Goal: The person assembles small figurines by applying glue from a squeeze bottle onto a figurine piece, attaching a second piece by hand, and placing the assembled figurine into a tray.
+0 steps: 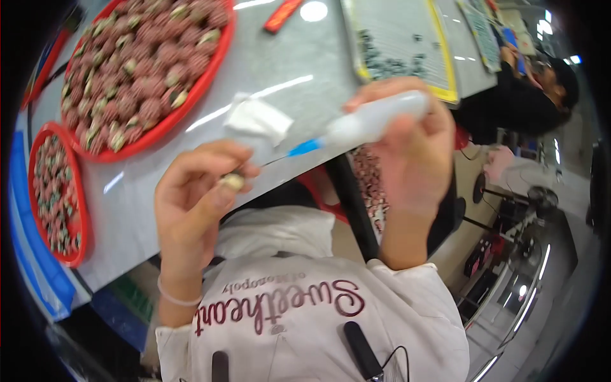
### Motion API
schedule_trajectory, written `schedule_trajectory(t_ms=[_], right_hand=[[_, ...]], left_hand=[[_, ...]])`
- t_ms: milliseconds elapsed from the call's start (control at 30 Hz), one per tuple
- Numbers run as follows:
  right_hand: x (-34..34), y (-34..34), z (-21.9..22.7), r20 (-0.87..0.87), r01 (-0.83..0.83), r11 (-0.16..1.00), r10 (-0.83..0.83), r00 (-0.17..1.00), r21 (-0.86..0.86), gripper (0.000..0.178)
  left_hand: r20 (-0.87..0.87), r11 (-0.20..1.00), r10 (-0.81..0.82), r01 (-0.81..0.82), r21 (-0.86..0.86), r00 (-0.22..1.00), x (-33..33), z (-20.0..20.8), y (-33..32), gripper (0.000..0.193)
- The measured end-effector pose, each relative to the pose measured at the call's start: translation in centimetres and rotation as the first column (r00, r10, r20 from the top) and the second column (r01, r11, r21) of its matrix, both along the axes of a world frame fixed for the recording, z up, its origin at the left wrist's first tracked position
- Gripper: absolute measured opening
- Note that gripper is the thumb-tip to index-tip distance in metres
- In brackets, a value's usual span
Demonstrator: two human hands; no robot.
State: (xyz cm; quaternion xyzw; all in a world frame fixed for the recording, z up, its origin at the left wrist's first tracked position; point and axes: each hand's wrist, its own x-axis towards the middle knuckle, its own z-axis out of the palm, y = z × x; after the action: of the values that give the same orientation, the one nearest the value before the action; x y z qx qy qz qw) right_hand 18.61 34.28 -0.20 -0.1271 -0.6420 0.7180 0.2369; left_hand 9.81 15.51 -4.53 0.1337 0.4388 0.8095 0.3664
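- Bottle (382,119), white with a blue tip (304,148), slopes in the right hand (417,149), whose fingers and thumb curl partway closed around it; the low tip seems meant to give control over where its thin needle (275,160) points, roughly 8 o'clock.
- The left hand (191,194) pinches a small cream piece (233,182) between thumb and fingers, the rest loosely bent, probably to keep its surface exposed; the needle ends just beside the fingertips, and whether it touches the piece I cannot tell.
- Both hands work near the table (280,57) edge, likely for short reach.
- At 11 o'clock a white tissue (259,120) lies crumpled, perhaps within reach for wiping.
- At 10 o'clock the big basket (231,22), red and round, is heaped with ridged pink-and-cream pieces.
- At 9 o'clock the small basket (81,210) holds pink, cream and dark ones.
- At 1 o'clock a yellow-rimmed tray (407,28) carries small dark bits, gathered mostly along its nearer left part.
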Motion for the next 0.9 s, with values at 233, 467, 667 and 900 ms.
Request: schedule_trajectory(t_ms=[233,467,667,900], right_hand=[[0.4,-0.3,0.6,0.008,-0.005,0.987,0.004,1.0,0.163,0.041],[-0.2,-0.4,0.1,-0.005,-0.046,0.981,0.047,0.999,0.188,0.037],[-0.2,-1.7,1.7,0.084,-0.069,0.8,0.023,0.996,0.596,0.041],[0.0,-1.7,3.0,0.08,-0.169,0.617,0.17,0.982,0.768,0.04]], left_hand=[[0.103,0.977,-0.089,0.067,0.203,0.991,-1.0,-0.3,0.6,0.02],[0.015,0.996,-0.024,0.022,0.087,1.0,-0.8,-0.4,0.6,0.03],[0.021,0.998,-0.02,0.019,0.06,1.0,-0.7,-0.6,0.5,0.031],[0.049,0.996,-0.042,0.038,0.079,0.998,-0.7,-0.5,0.2,0.031]])
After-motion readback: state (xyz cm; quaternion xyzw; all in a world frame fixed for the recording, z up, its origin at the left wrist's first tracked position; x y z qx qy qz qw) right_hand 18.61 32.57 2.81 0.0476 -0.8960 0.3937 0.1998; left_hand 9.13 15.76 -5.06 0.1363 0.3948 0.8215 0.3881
